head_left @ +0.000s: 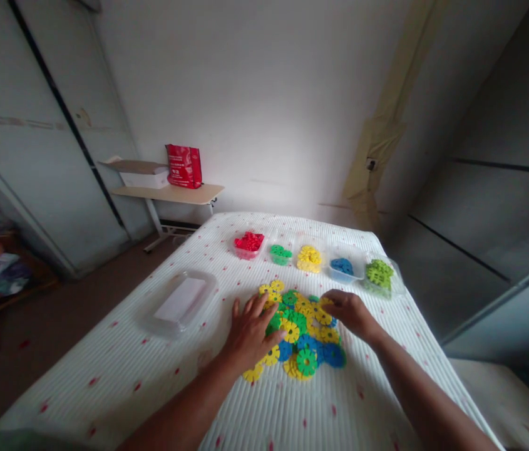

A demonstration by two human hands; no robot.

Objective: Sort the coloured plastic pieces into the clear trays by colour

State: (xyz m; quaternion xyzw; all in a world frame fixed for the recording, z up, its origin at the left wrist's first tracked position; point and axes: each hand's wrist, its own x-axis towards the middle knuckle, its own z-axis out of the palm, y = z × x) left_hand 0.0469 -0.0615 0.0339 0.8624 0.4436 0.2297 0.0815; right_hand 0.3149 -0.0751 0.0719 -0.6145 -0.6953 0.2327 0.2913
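A heap of flat, notched plastic discs [306, 360], yellow, green and blue, lies on the white red-speckled bed cover [292, 410] between both grips; left hand [250, 332] lies flat on it, grip spread wide; right hand [351, 311] curls over it, fingertips hidden, so I cannot tell its grip.

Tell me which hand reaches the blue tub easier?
Probably the right hand: it rests at the right edge of the pile, close to the blue tub. The left hand lies flat on its left side, farther off.
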